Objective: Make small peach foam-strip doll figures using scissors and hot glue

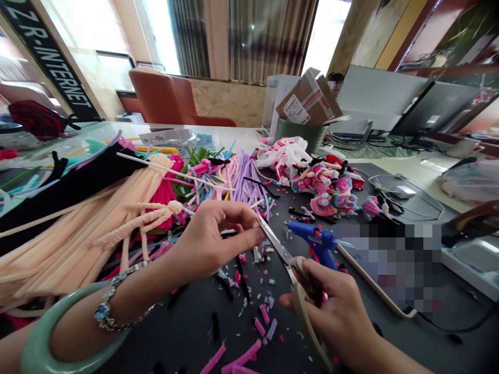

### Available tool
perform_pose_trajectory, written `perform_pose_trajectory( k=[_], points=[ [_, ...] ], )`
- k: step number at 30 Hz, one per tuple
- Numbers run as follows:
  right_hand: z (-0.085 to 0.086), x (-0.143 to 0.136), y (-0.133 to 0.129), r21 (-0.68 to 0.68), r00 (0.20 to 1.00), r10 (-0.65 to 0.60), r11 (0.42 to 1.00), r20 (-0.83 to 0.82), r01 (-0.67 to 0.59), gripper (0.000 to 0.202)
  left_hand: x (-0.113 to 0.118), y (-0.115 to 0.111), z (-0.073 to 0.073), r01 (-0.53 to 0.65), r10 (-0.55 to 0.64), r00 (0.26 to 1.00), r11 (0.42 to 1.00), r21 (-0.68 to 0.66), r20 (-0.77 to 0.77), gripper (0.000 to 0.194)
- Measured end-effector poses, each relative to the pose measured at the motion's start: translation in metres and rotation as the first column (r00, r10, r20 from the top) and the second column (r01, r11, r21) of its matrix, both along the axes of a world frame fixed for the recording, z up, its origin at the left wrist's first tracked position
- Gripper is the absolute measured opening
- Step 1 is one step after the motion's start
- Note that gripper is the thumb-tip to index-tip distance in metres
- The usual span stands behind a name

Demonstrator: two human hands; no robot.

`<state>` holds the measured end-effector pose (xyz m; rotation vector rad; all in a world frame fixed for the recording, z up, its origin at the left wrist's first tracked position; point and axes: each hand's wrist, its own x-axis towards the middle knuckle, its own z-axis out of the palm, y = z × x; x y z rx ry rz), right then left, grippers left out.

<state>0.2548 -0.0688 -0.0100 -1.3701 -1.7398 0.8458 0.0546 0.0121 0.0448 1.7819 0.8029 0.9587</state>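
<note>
My left hand (222,234) is closed, thumb and fingertips pinched together near the scissor tips. A peach pipe-cleaner figure (156,218) with twisted limbs juts out to its left; its pale stem runs behind the hand, so the grip itself is partly hidden. In my right hand (331,301) are scissors (278,246) with beige handles, their blades pointing up and left to my left fingertips. The blades look nearly closed. A blue glue gun (317,239) lies just beyond my right hand. Pink, purple and black pipe-cleaner offcuts (261,324) are scattered below the hands.
Bundles of peach pipe cleaners (70,244) and purple pipe cleaners (245,174) cover the left and middle. Finished colourful pipe-cleaner pieces (331,187) are heaped beside a white plastic bag (286,156). Right of the glue gun lies a blurred-out device (385,270). Behind stand a cardboard box (307,98) and monitors (384,98).
</note>
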Motion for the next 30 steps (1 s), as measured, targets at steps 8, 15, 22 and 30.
perform_pose_trajectory(
  k=[8,15,22,30],
  points=[
    [0.002,-0.003,0.0,-0.084,0.999,-0.024,0.996,-0.033,0.021,0.031,0.008,-0.006,-0.006,0.037,0.055,0.948,0.959,-0.28,0.314,0.007],
    [0.001,-0.004,0.0,-0.107,0.998,-0.032,0.994,-0.048,0.027,0.033,0.015,-0.012,-0.018,-0.006,0.152,0.9,0.941,-0.338,0.408,0.005],
    [0.002,-0.003,0.001,0.035,0.999,0.007,0.999,0.036,-0.008,0.035,0.013,-0.016,-0.02,-0.033,0.123,0.923,0.97,-0.242,0.364,0.004],
    [-0.003,0.002,-0.001,0.18,0.982,-0.02,0.983,0.187,-0.014,0.031,0.008,-0.01,-0.013,-0.049,0.072,0.978,0.992,-0.115,0.198,0.008]
  ],
)
